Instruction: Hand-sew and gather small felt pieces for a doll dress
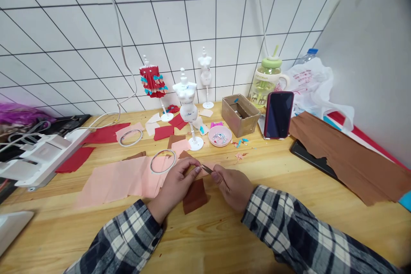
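Above the wooden table's middle, my left hand is closed in a pinch; whatever sits between its fingertips is too small to make out. My right hand grips a small pointed metal tool, its tip reaching to the left fingertips. Whether it is scissors or tweezers I cannot tell. Just below the hands lies a brown crepe paper piece. Left of them, a long pink crepe paper strip is spread out, with a roll of tape or ring resting on its far edge. A white mini mannequin stands beyond.
Behind stand a mannequin in a red dress, another white mannequin, a cardboard box and a pink bead dish. A propped phone, a green-lidded jug and brown paper are right; a power strip is left.
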`<state>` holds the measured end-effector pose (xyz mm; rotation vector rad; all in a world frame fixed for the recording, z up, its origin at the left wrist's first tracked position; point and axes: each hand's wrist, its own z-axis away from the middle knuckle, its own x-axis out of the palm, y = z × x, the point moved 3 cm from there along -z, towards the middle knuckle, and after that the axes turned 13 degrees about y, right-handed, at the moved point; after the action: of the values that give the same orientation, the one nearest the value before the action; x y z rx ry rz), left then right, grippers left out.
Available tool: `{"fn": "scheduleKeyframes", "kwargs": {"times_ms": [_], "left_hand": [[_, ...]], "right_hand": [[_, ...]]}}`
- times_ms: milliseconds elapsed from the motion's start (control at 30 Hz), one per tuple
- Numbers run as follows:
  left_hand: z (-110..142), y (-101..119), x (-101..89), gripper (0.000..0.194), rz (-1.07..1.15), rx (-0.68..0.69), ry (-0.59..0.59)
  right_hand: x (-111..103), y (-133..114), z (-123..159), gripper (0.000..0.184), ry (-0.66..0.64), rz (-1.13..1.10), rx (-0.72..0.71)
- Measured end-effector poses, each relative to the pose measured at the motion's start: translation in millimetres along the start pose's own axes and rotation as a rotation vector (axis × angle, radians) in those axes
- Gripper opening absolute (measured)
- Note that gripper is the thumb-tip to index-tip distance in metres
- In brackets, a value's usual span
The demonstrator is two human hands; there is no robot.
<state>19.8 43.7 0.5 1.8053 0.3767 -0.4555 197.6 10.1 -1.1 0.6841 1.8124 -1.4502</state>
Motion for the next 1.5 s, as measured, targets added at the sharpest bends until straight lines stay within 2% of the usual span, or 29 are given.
{"fn": "scheduleKeyframes", "kwargs": {"times_ms": [400,800,1233,1500], "left_hand": [[0.2,-2.0,0.6,0.019,0.042,-0.063,0.014],[2.8,1.8,4.6,0.019,0.019,-0.001,0.006],[2.5,3.9,6.1,0.018,0.011,-0.007,0.002],[2.2,2.3,4.2,0.019,0.022,-0.043,0.032]], "right_hand": [[1.3,2.5,-0.8,0.05,0.016,0.002,0.02],[1.5,0.1,-1.2,0.05,0.013,0.045,-0.003],[3.2,0.6,-2.3,0.051,0.029,0.061,0.001],[0.4,3.1,-2.7,0.049,0.06,-0.051,0.035]]}}
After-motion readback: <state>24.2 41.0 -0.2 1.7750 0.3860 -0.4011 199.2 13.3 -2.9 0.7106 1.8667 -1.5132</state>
